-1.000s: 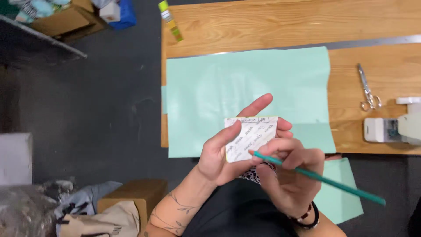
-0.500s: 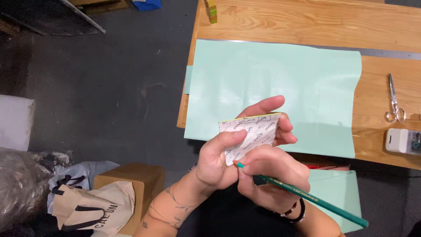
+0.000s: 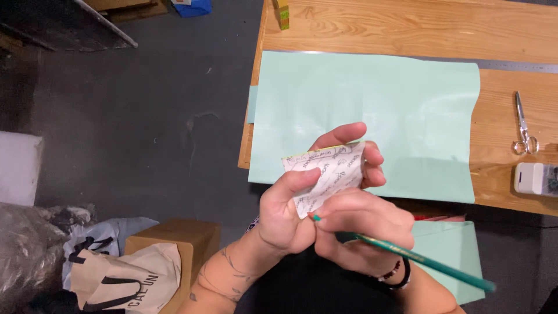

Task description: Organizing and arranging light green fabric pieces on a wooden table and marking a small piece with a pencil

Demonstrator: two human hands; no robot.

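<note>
L hand (image 3: 290,212) grip pinches small white printed-backing sheet (image 3: 328,171) at centre, over pale green paper sheet (image 3: 372,110) on wooden surface (image 3: 407,26); R hand (image 3: 360,232) grip pinches green pencil (image 3: 407,256), tip w/ sheet's 6 o'clock edge.

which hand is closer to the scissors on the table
Right. The right hand, holding a green pencil, sits below and left of the scissors. The left hand, holding a printed paper piece, is farther left. Neither touches them.
</note>
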